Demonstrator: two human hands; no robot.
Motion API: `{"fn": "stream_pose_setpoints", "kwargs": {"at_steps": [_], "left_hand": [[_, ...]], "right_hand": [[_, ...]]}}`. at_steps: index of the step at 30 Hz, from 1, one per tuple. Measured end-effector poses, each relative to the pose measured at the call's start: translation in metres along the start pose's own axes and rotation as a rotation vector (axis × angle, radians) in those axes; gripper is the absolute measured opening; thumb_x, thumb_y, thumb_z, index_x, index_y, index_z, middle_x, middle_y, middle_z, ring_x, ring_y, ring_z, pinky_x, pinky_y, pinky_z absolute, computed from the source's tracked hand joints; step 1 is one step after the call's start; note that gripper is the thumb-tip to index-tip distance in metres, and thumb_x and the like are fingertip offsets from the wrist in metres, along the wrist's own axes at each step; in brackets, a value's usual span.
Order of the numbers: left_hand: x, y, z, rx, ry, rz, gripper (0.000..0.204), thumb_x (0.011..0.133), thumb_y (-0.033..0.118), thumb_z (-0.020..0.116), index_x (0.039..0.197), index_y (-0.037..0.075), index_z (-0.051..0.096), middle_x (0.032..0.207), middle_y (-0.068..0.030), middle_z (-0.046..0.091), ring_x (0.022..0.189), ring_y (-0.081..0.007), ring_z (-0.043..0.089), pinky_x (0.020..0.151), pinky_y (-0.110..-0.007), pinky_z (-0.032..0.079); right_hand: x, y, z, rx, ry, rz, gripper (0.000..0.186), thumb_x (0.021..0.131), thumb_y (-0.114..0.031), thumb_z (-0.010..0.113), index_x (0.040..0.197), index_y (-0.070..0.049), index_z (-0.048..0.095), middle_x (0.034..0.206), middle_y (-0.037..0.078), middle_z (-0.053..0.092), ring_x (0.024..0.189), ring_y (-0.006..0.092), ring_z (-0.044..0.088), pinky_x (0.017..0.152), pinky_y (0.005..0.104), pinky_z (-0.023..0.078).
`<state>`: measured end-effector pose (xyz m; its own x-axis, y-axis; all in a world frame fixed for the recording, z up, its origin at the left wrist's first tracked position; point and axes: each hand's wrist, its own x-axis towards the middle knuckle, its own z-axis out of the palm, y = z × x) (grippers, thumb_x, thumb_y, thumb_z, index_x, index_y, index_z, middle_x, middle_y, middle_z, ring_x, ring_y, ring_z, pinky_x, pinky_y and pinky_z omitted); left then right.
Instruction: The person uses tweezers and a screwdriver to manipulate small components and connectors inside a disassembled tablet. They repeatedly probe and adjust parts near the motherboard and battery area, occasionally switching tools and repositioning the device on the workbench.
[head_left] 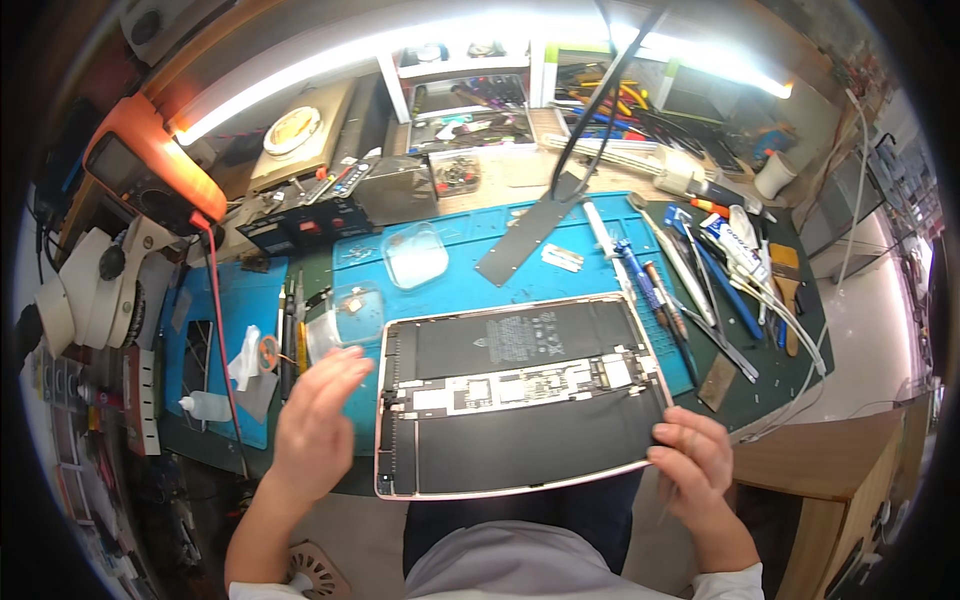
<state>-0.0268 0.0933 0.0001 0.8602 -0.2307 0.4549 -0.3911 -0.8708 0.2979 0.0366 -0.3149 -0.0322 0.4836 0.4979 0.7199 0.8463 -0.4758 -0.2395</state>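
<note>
An opened tablet (530, 440) with its screen off lies in front of me, its near edge jutting past the mat toward my lap. Two black battery cells fill most of it, with a bright circuit board (520, 388) running between them. My right hand (695, 455) pinches the tablet's right edge near its lower corner, thumb and fingers on either side. Beside the left edge hovers my left hand (318, 425), its fingers stretched out and slightly blurred, with nothing seen in it. A small gap seems to separate its fingertips from the tablet's frame.
Behind the tablet a blue work mat (465, 270) carries a clear plastic tub (416, 255) and a dark flat strip (530, 240). Screwdrivers, tweezers and a brush (785, 268) lie at the right. An orange multimeter (150, 165) and a microscope (95, 270) stand at the left.
</note>
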Motion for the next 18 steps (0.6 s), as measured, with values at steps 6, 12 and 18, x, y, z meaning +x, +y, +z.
{"fn": "stream_pose_setpoints", "kwargs": {"at_steps": [6, 12, 18], "left_hand": [[-0.003, 0.043, -0.005, -0.08, -0.056, 0.032, 0.043, 0.094, 0.004, 0.074, 0.135, -0.001, 0.063, 0.128, -0.0165, 0.071, 0.125, -0.036, 0.068, 0.117, -0.055, 0.048], [-0.001, 0.068, 0.035, -0.047, -0.329, 0.174, 0.071, 0.086, 0.046, 0.081, 0.139, 0.002, 0.065, 0.147, -0.0144, 0.062, 0.138, -0.0327, 0.059, 0.121, -0.052, 0.043], [-0.002, 0.065, 0.04, 0.031, -0.34, 0.202, 0.067, 0.087, 0.043, 0.079, 0.14, 0.003, 0.065, 0.15, -0.0129, 0.061, 0.14, -0.0311, 0.057, 0.122, -0.052, 0.041]], "right_hand": [[-0.02, 0.002, 0.008, 0.012, -0.097, -0.048, 0.022, 0.082, -0.004, 0.084, 0.102, -0.01, 0.078, 0.105, 0.009, 0.077, 0.109, 0.0284, 0.076, 0.092, 0.0414, 0.066], [-0.015, 0.004, -0.004, 0.079, -0.118, 0.016, 0.025, 0.081, -0.006, 0.086, 0.104, -0.009, 0.078, 0.109, 0.009, 0.078, 0.107, 0.0285, 0.077, 0.094, 0.0436, 0.064], [-0.022, -0.001, 0.002, 0.094, -0.081, 0.13, 0.029, 0.08, -0.001, 0.086, 0.107, -0.006, 0.077, 0.111, 0.013, 0.077, 0.104, 0.0301, 0.077, 0.096, 0.0459, 0.063]]}}
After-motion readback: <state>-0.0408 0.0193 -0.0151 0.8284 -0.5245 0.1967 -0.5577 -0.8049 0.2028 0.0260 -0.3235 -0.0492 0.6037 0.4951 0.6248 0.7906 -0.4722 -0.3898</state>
